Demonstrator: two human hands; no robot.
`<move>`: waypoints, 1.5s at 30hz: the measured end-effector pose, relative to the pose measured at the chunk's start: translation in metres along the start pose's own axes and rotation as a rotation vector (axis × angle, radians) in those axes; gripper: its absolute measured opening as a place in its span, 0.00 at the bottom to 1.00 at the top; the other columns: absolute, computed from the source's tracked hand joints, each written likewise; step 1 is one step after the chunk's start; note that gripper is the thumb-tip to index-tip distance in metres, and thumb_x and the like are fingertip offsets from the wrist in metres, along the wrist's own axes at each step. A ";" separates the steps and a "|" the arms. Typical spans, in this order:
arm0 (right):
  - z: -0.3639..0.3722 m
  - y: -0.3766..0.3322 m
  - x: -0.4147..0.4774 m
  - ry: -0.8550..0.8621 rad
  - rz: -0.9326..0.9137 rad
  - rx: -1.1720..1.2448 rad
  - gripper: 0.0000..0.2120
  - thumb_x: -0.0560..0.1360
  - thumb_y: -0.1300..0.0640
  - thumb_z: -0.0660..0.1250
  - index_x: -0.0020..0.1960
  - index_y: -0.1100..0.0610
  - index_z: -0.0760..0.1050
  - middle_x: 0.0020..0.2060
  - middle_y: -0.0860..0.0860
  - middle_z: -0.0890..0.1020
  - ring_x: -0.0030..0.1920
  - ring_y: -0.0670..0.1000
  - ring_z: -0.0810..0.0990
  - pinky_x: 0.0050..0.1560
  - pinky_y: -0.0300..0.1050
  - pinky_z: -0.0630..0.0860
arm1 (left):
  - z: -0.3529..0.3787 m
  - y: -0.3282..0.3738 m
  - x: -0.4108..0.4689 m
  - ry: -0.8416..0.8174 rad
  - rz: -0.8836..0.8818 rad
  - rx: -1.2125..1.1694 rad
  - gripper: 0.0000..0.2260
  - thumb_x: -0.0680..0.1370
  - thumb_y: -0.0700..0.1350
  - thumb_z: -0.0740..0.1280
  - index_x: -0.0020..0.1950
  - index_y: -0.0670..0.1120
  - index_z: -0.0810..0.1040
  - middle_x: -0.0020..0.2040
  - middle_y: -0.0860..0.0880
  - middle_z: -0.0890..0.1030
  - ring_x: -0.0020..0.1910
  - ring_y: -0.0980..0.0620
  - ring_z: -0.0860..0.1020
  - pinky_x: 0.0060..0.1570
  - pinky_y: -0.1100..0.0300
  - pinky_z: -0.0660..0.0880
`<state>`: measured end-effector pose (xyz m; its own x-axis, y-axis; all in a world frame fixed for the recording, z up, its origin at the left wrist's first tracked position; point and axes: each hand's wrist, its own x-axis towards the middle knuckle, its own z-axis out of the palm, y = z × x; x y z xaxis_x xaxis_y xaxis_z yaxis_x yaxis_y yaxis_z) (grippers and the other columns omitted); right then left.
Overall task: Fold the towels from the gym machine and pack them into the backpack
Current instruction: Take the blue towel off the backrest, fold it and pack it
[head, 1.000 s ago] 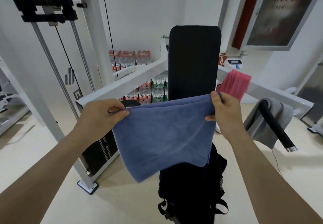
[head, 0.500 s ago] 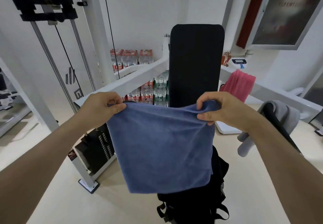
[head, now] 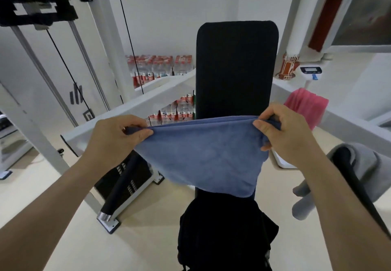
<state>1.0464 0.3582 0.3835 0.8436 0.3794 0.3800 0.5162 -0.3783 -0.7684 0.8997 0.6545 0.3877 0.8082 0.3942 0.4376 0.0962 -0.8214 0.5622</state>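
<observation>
the blue towel (head: 203,160) hangs taut between both sets of fingers (head: 137,133), and it now drops much shorter below them than half a second ago, when its lower edge reached well down toward the backpack (head: 224,239). it looks doubled over, so the first fold seems to be made. the left hand (head: 114,137) pinches one top corner. the right hand (head: 285,137) is curled round the other, with bunched layers gathered under its fingers. the backpack sits directly below the towel's hanging edge, apart from it. i judge another fold is needed before packing. beyond the right fingers a pink towel (head: 304,110) is draped on the machine, and to their right, lower down, a grey towel (head: 366,171) hangs over a black handle, both unfolded.
</observation>
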 end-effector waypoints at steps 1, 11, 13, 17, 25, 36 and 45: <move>-0.003 0.006 0.008 -0.005 0.003 0.006 0.07 0.76 0.60 0.67 0.42 0.52 0.72 0.38 0.48 0.77 0.32 0.48 0.80 0.27 0.42 0.80 | 0.005 0.003 0.006 0.020 0.025 0.024 0.10 0.72 0.42 0.73 0.40 0.58 0.79 0.33 0.64 0.79 0.36 0.66 0.77 0.40 0.69 0.74; -0.023 0.050 0.080 -0.157 0.126 0.083 0.05 0.77 0.61 0.66 0.51 0.56 0.80 0.40 0.49 0.79 0.42 0.48 0.81 0.37 0.41 0.83 | 0.034 0.022 0.069 -0.203 -0.079 0.054 0.06 0.75 0.42 0.72 0.39 0.50 0.78 0.39 0.50 0.80 0.35 0.62 0.74 0.37 0.74 0.68; -0.017 0.062 0.084 -0.116 0.180 0.074 0.02 0.76 0.61 0.68 0.45 0.57 0.80 0.38 0.52 0.79 0.39 0.51 0.80 0.32 0.40 0.82 | 0.044 0.014 0.069 -0.285 -0.244 -0.170 0.05 0.73 0.45 0.74 0.41 0.46 0.79 0.33 0.46 0.81 0.28 0.57 0.74 0.31 0.67 0.70; 0.000 0.082 0.078 0.072 0.319 -0.016 0.11 0.72 0.54 0.73 0.36 0.60 0.78 0.30 0.53 0.78 0.31 0.51 0.77 0.29 0.43 0.76 | 0.051 0.001 0.067 -0.302 -0.462 -0.721 0.06 0.67 0.46 0.74 0.40 0.46 0.81 0.31 0.45 0.77 0.27 0.51 0.67 0.23 0.66 0.68; 0.011 0.026 0.044 -0.182 0.513 0.962 0.06 0.76 0.66 0.66 0.47 0.63 0.81 0.43 0.54 0.87 0.46 0.51 0.86 0.43 0.39 0.82 | 0.047 0.048 0.048 -0.505 -0.044 -0.926 0.17 0.65 0.35 0.75 0.51 0.47 0.85 0.49 0.47 0.86 0.48 0.52 0.84 0.48 0.63 0.80; 0.023 -0.055 -0.001 -0.210 0.220 0.546 0.10 0.67 0.50 0.70 0.45 0.53 0.84 0.40 0.54 0.87 0.43 0.49 0.86 0.43 0.41 0.83 | 0.053 0.096 0.036 -0.298 0.437 -0.217 0.05 0.79 0.43 0.64 0.51 0.48 0.79 0.42 0.54 0.81 0.44 0.57 0.79 0.47 0.60 0.76; 0.025 -0.060 -0.016 -0.432 0.193 0.655 0.13 0.73 0.58 0.69 0.57 0.59 0.81 0.51 0.55 0.85 0.54 0.53 0.84 0.58 0.51 0.79 | 0.030 0.107 0.035 -0.453 0.364 -0.211 0.05 0.75 0.52 0.70 0.44 0.53 0.78 0.26 0.54 0.77 0.25 0.60 0.73 0.28 0.71 0.69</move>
<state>0.9982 0.3959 0.4101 0.7082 0.7014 0.0801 0.0628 0.0505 -0.9967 0.9563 0.5676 0.4422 0.9386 -0.1483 0.3115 -0.3115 -0.7527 0.5800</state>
